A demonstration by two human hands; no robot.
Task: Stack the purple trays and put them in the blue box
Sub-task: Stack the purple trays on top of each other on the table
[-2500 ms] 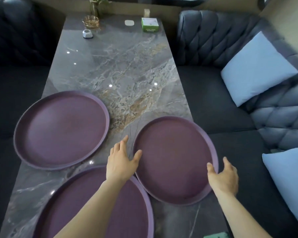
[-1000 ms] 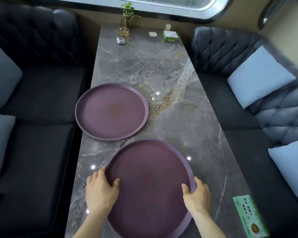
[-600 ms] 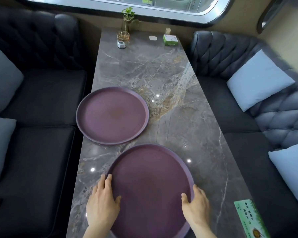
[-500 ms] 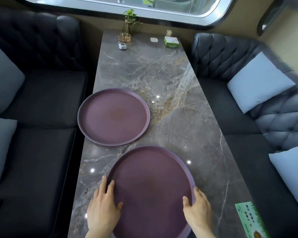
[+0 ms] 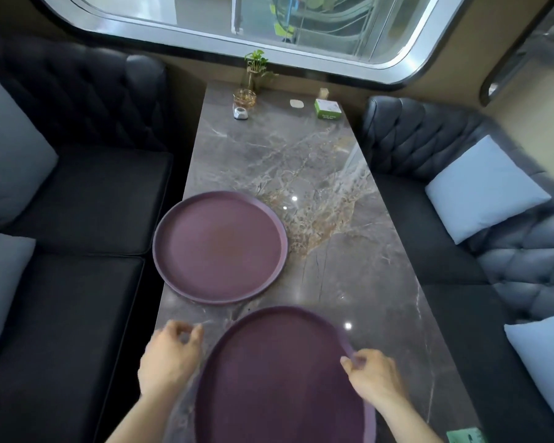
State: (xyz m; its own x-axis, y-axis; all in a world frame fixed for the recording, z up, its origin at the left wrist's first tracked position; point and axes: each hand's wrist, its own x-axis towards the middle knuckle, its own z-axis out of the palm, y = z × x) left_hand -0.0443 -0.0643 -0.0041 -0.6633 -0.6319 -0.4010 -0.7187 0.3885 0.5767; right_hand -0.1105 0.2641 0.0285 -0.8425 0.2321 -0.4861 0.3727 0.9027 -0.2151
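Observation:
Two purple trays lie on the marble table (image 5: 342, 251). The far tray (image 5: 219, 247) rests flat near the table's left edge. The near tray (image 5: 282, 378) is close to me, blurred, and a paler rim shows under its lower right edge. My right hand (image 5: 373, 374) pinches the near tray's right rim. Just left of that tray's rim is my left hand (image 5: 170, 359), with curled fingers, thumb against fingertips, and nothing in it. No blue box is in view.
At the far end stand a small plant in a glass (image 5: 253, 78), a white gadget (image 5: 240, 112) and a green box (image 5: 327, 109). A green card (image 5: 465, 435) lies at the near right corner. Dark sofas with pale cushions (image 5: 483, 190) flank the table.
My left hand has come off the near tray's left rim and curled up. The right hand now pinches the right rim. The view has tilted up towards the window.

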